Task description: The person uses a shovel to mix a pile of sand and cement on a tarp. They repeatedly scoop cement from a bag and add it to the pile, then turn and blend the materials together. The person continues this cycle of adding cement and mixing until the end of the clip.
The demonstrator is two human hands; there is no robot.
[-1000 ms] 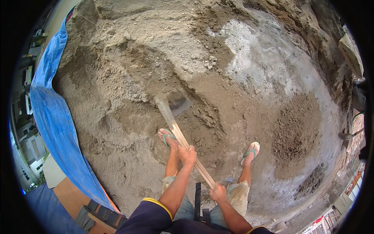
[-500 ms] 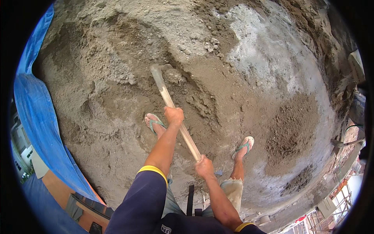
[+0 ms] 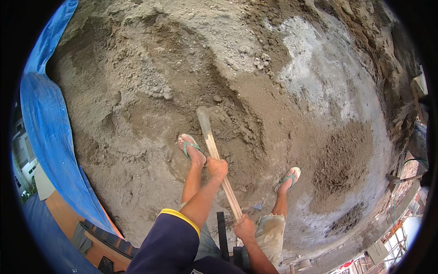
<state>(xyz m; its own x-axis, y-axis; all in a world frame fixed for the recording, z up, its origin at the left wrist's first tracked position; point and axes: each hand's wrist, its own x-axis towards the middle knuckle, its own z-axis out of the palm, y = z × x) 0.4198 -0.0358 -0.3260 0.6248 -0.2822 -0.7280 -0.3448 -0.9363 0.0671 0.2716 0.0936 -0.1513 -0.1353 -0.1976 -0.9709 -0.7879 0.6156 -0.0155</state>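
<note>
A long wooden-handled hoe (image 3: 232, 198) slants from near my body up to the dug soil. Partway along its shaft my left hand (image 3: 217, 168) is wrapped round the wood. Closer to me, at the butt end, my right hand (image 3: 244, 227) grips the same handle. A greyish metal socket (image 3: 204, 119) caps the far end, resting at a patch of loose brown soil (image 3: 228, 124). The blade is mostly hidden by the socket and earth.
My sandalled left foot (image 3: 191, 147) stands close beside the shaft; my right foot (image 3: 288, 178) is farther right. A blue tarp (image 3: 50, 123) borders the left. Pale powdery ground (image 3: 315, 59) and a darker sand patch (image 3: 340, 160) lie right. Small stones (image 3: 262, 61) sit ahead.
Both hands have drawn the hoe back toward my body. Its metal end has come nearer my left foot across the soil. The view has shifted slightly.
</note>
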